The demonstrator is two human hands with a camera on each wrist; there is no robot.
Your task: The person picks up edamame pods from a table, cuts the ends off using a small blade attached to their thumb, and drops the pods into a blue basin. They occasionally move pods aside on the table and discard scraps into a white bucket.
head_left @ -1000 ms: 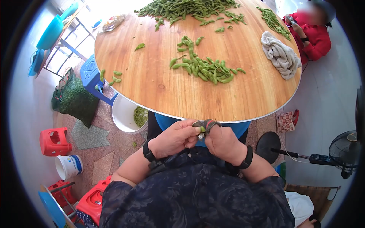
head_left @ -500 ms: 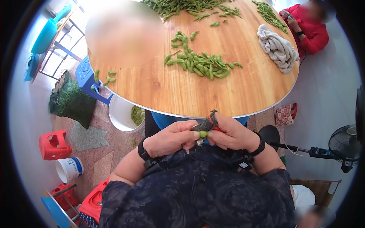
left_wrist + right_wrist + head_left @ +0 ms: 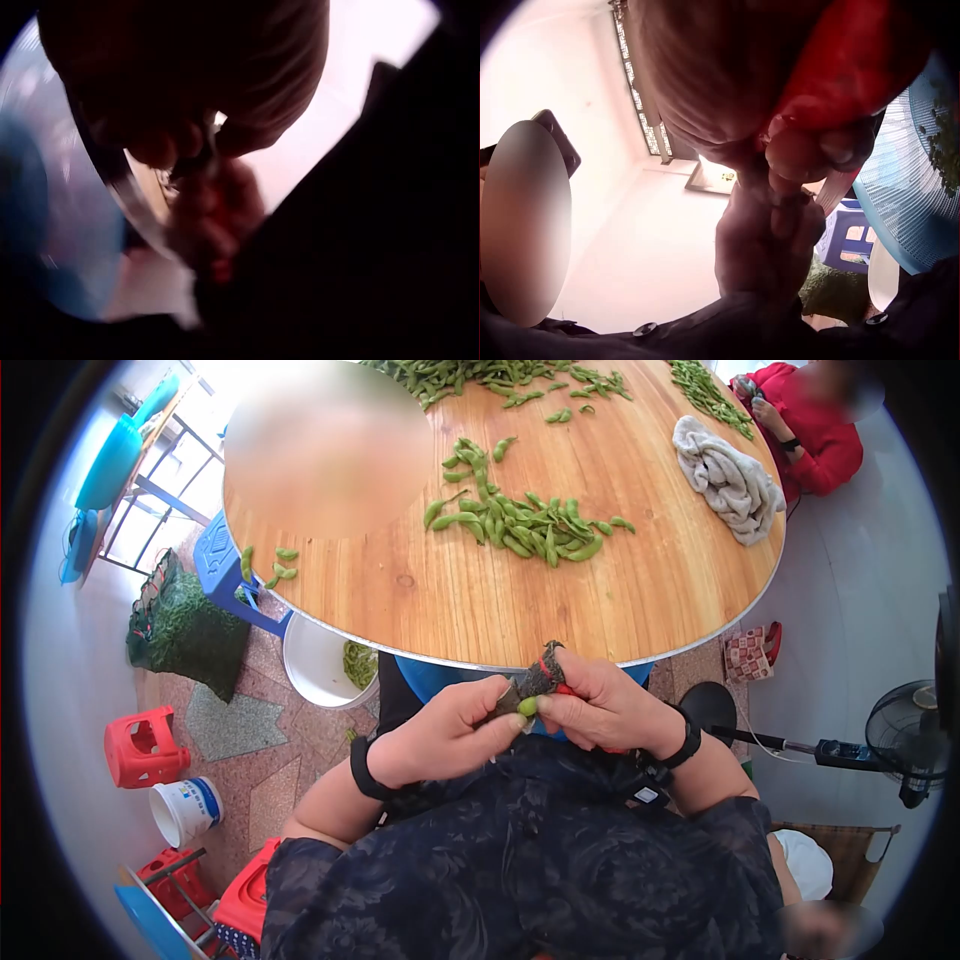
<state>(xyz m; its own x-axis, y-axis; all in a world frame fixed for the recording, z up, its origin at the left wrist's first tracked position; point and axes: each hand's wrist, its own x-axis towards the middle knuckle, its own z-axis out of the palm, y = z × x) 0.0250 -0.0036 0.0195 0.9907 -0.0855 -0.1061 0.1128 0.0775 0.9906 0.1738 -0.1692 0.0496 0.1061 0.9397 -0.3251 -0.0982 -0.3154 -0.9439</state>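
In the head view a green pod (image 3: pixel 527 706) shows between the two hands, just off the near edge of the wooden table (image 3: pixel 640 600). The left hand (image 3: pixel 450 732) pinches it from the left, thumb on top. From the right, the right hand (image 3: pixel 610 708) pinches at the pod with thumb and fingers. Dark cloth with a red band (image 3: pixel 543 672) wraps a finger of the right hand. Both hands nearly meet in the dark left wrist view, where the pod cannot be made out. A pile of green pods (image 3: pixel 530 528) lies on the table beyond the hands.
A larger heap of pods (image 3: pixel 470 374) and a crumpled grey towel (image 3: pixel 728 480) lie on the table. Below its left edge stand a white bucket (image 3: pixel 318 660) and a blue stool (image 3: pixel 222 570). A fan (image 3: pixel 905 740) is at the right. A person in red (image 3: pixel 825 448) sits beyond the table.
The hands stay together while the left hand shifts and turns slightly, its thumb now more stretched out. The green pod has moved slightly left and up since half a second ago. The head view has shifted a little.
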